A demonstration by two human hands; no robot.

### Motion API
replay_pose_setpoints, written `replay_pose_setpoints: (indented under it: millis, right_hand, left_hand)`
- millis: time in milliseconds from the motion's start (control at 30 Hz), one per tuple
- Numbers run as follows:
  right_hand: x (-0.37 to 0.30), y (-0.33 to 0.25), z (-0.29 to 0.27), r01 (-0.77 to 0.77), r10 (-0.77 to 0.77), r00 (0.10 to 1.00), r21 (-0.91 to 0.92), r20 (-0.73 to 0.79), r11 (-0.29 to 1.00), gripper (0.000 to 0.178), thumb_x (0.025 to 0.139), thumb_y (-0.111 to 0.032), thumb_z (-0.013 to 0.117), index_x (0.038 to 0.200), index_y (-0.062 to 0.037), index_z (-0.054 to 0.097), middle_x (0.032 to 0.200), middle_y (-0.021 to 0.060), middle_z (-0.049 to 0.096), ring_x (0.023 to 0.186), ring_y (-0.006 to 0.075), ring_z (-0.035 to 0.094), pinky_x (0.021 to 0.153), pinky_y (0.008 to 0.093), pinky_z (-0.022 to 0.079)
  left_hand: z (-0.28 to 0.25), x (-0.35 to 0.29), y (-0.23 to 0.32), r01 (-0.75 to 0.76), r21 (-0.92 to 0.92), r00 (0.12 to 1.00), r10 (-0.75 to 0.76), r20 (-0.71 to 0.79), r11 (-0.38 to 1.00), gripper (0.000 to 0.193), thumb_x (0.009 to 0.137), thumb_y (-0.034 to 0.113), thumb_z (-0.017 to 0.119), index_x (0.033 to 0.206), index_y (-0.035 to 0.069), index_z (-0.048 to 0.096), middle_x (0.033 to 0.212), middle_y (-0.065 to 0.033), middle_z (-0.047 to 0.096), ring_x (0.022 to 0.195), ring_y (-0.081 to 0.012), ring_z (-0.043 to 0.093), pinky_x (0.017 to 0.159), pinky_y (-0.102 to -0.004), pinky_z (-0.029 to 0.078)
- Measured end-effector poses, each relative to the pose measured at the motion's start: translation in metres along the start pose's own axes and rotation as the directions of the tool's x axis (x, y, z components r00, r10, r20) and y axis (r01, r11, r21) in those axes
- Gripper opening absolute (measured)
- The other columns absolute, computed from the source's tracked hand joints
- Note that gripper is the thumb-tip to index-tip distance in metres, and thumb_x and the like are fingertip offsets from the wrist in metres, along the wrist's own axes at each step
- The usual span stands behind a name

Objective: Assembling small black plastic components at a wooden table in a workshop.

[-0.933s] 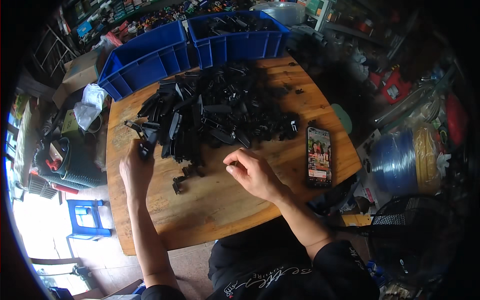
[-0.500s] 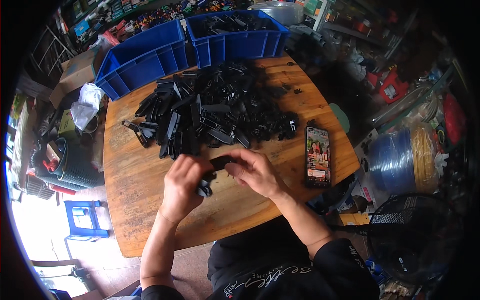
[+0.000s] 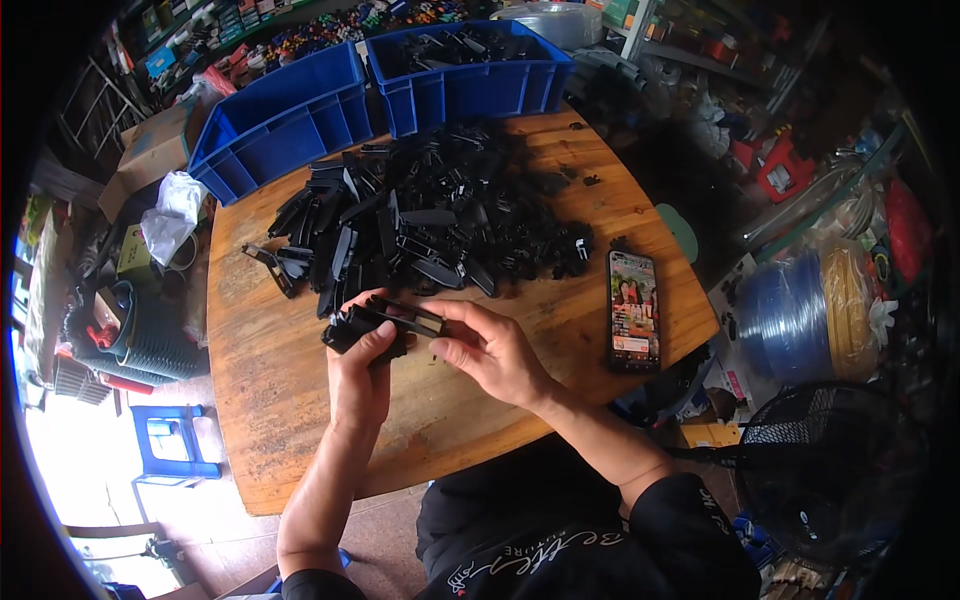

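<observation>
Over the near middle of the wooden table (image 3: 520, 420), my left hand (image 3: 358, 378) is closed around black plastic pieces (image 3: 347, 333), its thumb pressed across them. A long, hollow black plastic part (image 3: 413, 318) sticks out from that grip toward the right. At its right end, my right hand (image 3: 497, 352) pinches it between thumb and fingers. How the held pieces fit together is partly hidden by my fingers. Just beyond both hands lies a large heap of similar black plastic parts (image 3: 435, 215), some long and flat, others small.
Along the table's far edge stand two blue bins: the left bin (image 3: 290, 140) and the right bin (image 3: 470, 92), which holds black parts. A lit phone (image 3: 633, 310) lies to the right. Beside the table are a black fan (image 3: 815, 470) and a blue stool (image 3: 172, 440).
My left hand has turned, so its thumb and the black pieces now show on top. The right hand has shifted slightly left and down, pinching the long part's end.
</observation>
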State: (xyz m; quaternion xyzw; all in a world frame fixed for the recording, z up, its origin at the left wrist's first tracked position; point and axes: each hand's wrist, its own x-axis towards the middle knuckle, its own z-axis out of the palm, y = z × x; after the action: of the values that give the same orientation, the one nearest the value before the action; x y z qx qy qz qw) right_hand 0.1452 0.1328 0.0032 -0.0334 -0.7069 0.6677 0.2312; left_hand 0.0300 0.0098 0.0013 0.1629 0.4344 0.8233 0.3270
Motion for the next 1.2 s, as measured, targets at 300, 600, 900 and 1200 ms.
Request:
replay_pose_setpoints:
  millis: [300,600,900,1200]
  right_hand:
    - [-0.003,0.005,0.006,0.121,-0.130,0.991,-0.280,-0.014,0.952,0.039,0.081,0.001,0.061,0.119,-0.0014,0.050,0.097,0.0116,0.060,0.081,0.0175,0.062,0.070,0.0288,0.051]
    - [-0.001,0.012,0.001,0.199,-0.283,0.954,-0.492,-0.103,0.848,0.022,0.079,-0.001,0.065,0.100,-0.0014,0.060,0.077,0.0055,0.055,0.064,0.0131,0.055,0.055,0.0247,0.044]
    - [0.000,0.011,-0.012,0.126,-0.115,0.967,0.032,-0.228,0.992,0.019,0.086,-0.001,0.058,0.104,0.0013,0.053,0.099,0.0068,0.060,0.087,0.0087,0.058,0.078,0.0198,0.047]
    - [0.001,0.004,-0.004,0.346,-0.419,0.901,-0.391,-0.117,0.853,0.023,0.079,0.003,0.063,0.102,-0.0009,0.059,0.100,0.0092,0.058,0.086,0.0157,0.059,0.072,0.0248,0.051]
  left_hand:
    - [-0.001,0.006,-0.001,-0.013,0.016,0.999,0.013,-0.049,1.000,0.039,0.078,0.009,0.060,0.114,-0.001,0.049,0.091,-0.0070,0.058,0.082,-0.0163,0.058,0.070,-0.0287,0.050]
    - [-0.006,0.011,0.010,-0.038,0.124,0.995,0.049,-0.090,0.992,0.035,0.073,0.004,0.058,0.107,-0.003,0.053,0.087,-0.0086,0.059,0.075,-0.0184,0.060,0.068,-0.0292,0.051]
    - [0.000,0.003,0.006,-0.045,0.163,0.999,0.043,0.017,0.986,0.032,0.073,-0.001,0.064,0.103,0.001,0.052,0.089,-0.0091,0.061,0.078,-0.0169,0.060,0.071,-0.0283,0.050]
    - [0.011,-0.005,0.001,-0.040,0.324,0.999,0.037,0.014,0.945,0.029,0.076,0.007,0.071,0.097,0.002,0.052,0.090,-0.0086,0.063,0.071,-0.0118,0.057,0.066,-0.0238,0.047]
